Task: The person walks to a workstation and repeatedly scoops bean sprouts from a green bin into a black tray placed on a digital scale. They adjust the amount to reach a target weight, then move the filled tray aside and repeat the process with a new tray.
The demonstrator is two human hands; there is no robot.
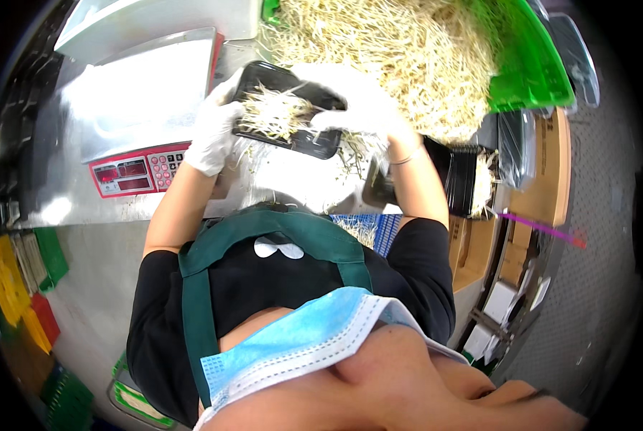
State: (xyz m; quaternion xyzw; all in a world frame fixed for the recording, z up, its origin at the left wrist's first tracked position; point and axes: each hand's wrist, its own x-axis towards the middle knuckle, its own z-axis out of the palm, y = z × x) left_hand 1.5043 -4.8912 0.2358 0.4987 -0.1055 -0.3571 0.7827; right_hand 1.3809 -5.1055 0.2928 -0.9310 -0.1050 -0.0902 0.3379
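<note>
Above the metal worktop, a black plastic tray (317, 141) is tilted between my two white-gloved hands. My left hand (214, 129) grips its left end, with the thumb over the rim. My right hand (348, 105) is at the tray's right end, its thumb reaching inside and its fingers along the far side. Pale bean sprouts (275, 113) lie in the left and middle part of the tray. Just beyond my right hand spreads a large heap of sprouts (386, 43) in a green plastic crate (537, 70). Loose sprouts are scattered on the worktop below the tray.
A red-edged electronic scale (127, 169) with a metal pan (149, 91) stands at the left, a whitish bin (181, 21) behind it. Stacked black trays (461, 180) lie beside my right forearm. Cardboard boxes (550, 167) and a blue basket (386, 234) sit near the worktop's edge.
</note>
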